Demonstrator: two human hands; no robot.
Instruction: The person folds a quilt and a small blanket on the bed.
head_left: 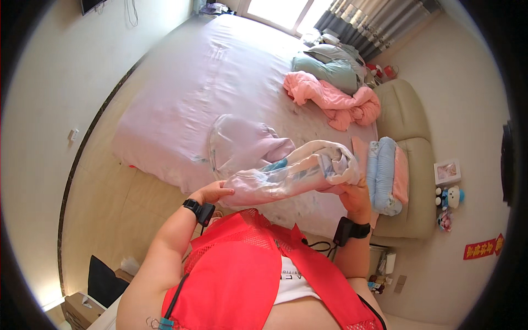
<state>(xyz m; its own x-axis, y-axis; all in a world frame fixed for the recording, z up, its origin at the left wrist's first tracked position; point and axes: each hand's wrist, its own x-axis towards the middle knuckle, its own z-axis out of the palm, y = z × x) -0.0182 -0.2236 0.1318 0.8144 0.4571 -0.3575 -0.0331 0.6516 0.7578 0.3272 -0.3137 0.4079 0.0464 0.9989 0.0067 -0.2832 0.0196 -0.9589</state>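
Observation:
A pale pink fabric cover with blue and grey print [291, 170] is stretched sideways between my two hands, bunched into a loose roll at its right. My left hand [212, 192] grips its left end, fingers closed on it. My right hand [353, 196] holds the gathered right end, some fingers hidden beneath it. More loose fabric [247, 140] lies behind it on the pink-sheeted bed [181, 110]. Both wrists carry black strapped devices.
A pink quilt [335, 102] and green pillows [324, 71] lie at the far right of the bed. Rolled blue and pink bedding [379, 176] rests against the beige headboard [412, 220]. A tiled floor [121, 214] runs along the left, with a cardboard box [82, 308] at lower left.

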